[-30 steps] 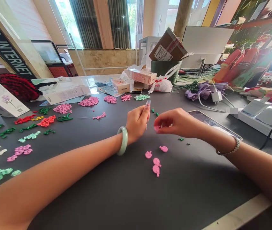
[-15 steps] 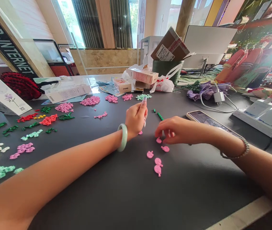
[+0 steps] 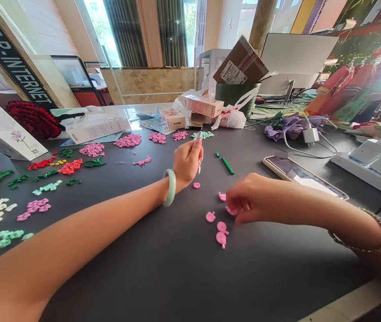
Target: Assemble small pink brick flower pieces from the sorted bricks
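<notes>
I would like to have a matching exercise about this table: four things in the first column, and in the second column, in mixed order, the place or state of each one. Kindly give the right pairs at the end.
Column one
1. left hand
2. right hand
3. green stick
4. phone

Column two
A. fingers bent, close to the loose pink pieces
B. lying flat, dark inside a pale edge
C. with a pale green bangle at its wrist
D. lying between the left hand and the phone

Right pairs: 1-C, 2-A, 3-D, 4-B
</notes>
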Motion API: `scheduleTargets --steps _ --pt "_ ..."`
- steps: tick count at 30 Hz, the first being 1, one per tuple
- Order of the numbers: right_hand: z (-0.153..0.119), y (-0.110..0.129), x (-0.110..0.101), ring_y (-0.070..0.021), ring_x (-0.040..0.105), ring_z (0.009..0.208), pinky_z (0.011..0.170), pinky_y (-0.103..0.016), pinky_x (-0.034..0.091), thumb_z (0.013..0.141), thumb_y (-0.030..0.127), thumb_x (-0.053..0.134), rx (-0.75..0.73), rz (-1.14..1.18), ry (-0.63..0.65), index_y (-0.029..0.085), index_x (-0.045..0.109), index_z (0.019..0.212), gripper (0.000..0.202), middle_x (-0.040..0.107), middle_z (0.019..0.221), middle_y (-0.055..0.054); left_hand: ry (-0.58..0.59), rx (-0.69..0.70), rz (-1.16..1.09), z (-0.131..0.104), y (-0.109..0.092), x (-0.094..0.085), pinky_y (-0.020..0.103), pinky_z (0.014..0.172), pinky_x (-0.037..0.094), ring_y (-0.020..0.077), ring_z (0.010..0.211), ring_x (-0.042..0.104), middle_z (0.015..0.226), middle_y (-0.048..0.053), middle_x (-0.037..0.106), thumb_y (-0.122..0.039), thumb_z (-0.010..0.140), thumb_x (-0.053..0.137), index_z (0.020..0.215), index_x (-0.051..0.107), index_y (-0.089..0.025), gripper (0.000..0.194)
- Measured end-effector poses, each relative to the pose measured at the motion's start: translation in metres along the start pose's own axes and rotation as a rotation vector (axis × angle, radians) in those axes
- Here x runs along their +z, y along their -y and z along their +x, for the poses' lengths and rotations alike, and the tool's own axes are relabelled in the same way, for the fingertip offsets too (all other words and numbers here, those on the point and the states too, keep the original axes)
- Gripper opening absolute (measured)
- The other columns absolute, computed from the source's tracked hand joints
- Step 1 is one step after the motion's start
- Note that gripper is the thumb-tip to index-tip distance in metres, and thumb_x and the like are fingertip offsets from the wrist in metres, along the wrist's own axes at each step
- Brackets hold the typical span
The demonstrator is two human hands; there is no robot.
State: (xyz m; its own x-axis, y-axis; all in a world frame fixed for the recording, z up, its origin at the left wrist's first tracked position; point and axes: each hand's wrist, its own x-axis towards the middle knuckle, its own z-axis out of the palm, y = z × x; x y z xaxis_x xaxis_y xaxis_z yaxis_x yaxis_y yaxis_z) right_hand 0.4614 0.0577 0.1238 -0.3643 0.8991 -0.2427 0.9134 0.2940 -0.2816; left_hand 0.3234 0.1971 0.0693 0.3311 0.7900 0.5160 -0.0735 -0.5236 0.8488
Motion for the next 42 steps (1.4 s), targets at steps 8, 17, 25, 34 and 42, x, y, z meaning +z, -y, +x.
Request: scheduleTargets --steps 8,17,25,34,42 --pt "0.000 -0.003 0.006 -0.0136 0.050 0.059 0.054 -0.025 0.033 0.082 0.028 0.067 0.021 -0.085 -0.116 0.020 0.060 0.069 0.017 0.057 0.065 0.000 0.020 -0.014 -0.038 -0.002 -0.002 0.001 0.022 0.036 0.033 0.0062 0.034 0.038 0.043 -0.006 0.036 -0.069 0.088 0.046 0.052 0.040 -0.021 0.060" --pt "0.001 0.002 0.010 -0.0135 0.053 0.063 0.057 -0.024 0.035 0.083 0.016 0.062 -0.057 -0.018 -0.090 0.020 0.064 0.073 0.011 0.062 0.072 -0.001 0.030 -0.032 -0.033 -0.003 -0.005 0.002 0.022 0.036 0.033 0.0063 0.034 0.038 0.042 -0.005 0.036 -0.068 0.088 0.045 0.051 0.040 -0.021 0.061" --pt "0.006 0.009 0.005 -0.0138 0.061 0.072 0.067 -0.023 0.043 0.074 0.004 0.066 -0.084 0.075 -0.100 0.019 0.068 0.076 0.015 0.068 0.076 0.001 0.050 -0.026 -0.030 -0.002 -0.004 0.001 0.022 0.037 0.033 0.0059 0.034 0.039 0.042 -0.006 0.037 -0.066 0.090 0.046 0.051 0.041 -0.021 0.060" --pt "0.009 0.000 0.004 -0.0125 0.060 0.069 0.068 -0.023 0.042 0.077 0.007 0.067 -0.165 0.099 -0.041 0.019 0.067 0.074 0.012 0.066 0.071 0.003 0.063 -0.032 -0.055 -0.003 -0.005 0.002 0.022 0.035 0.032 0.0057 0.033 0.038 0.042 -0.006 0.036 -0.065 0.091 0.046 0.051 0.041 -0.021 0.060" --pt "0.012 -0.002 0.002 -0.0120 0.060 0.071 0.068 -0.022 0.044 0.077 0.010 0.065 -0.146 0.191 0.011 0.019 0.067 0.081 0.010 0.067 0.076 0.002 0.064 -0.026 -0.055 -0.003 -0.005 0.002 0.022 0.035 0.030 0.0057 0.032 0.039 0.041 -0.006 0.036 -0.064 0.091 0.047 0.051 0.040 -0.021 0.060"
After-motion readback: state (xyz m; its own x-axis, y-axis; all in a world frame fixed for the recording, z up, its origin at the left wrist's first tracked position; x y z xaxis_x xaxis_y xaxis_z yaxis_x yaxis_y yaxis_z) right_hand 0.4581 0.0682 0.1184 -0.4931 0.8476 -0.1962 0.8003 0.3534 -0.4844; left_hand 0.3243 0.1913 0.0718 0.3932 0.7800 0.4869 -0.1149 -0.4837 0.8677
